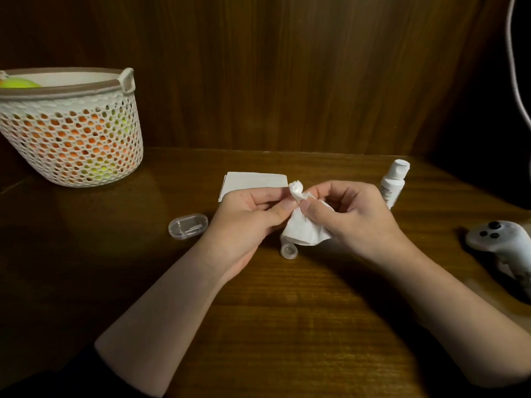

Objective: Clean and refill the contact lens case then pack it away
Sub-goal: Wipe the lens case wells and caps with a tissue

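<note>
Both my hands meet above the middle of the wooden table (287, 311). My left hand (247, 216) and my right hand (356, 216) pinch a crumpled white tissue (304, 228) between thumbs and fingers; whatever the tissue wraps is hidden. Just below the tissue a small clear round lens-case part (288, 250) hangs or rests near the table; I cannot tell which. A clear oval box (188, 222) lies left of my left hand. A white solution bottle (394, 182) stands behind my right hand. A folded white tissue (253, 183) lies behind my hands.
A white mesh basket (71, 130) with orange and green balls inside stands at the back left. A white game controller (500, 239) lies at the right edge. A wooden wall closes the back. A white cable (515, 81) hangs at the upper right.
</note>
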The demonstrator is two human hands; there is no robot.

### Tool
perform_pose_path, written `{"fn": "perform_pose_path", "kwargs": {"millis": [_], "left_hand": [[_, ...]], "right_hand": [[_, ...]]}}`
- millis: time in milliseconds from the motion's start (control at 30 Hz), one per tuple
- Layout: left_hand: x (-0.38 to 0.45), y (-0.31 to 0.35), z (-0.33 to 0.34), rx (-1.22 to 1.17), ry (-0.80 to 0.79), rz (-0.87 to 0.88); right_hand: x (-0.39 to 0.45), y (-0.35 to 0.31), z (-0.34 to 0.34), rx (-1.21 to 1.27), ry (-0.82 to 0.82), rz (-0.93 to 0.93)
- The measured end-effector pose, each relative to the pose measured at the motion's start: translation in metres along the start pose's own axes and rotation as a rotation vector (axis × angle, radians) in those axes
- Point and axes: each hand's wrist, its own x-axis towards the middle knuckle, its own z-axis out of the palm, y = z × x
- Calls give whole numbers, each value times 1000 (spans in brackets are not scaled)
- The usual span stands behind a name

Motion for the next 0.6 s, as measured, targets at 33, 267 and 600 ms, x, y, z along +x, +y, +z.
{"fn": "perform_pose_path", "kwargs": {"millis": [33, 267, 600], "left_hand": [[0, 1, 0, -8, -5, -8], [0, 1, -4, -25, -36, -46], [-1, 9, -15, 84, 75, -66]], "right_hand": [[0, 0, 2, 24, 36, -1], [4, 4, -3, 2, 44, 36], [12, 23, -11, -141, 178, 103]]}}
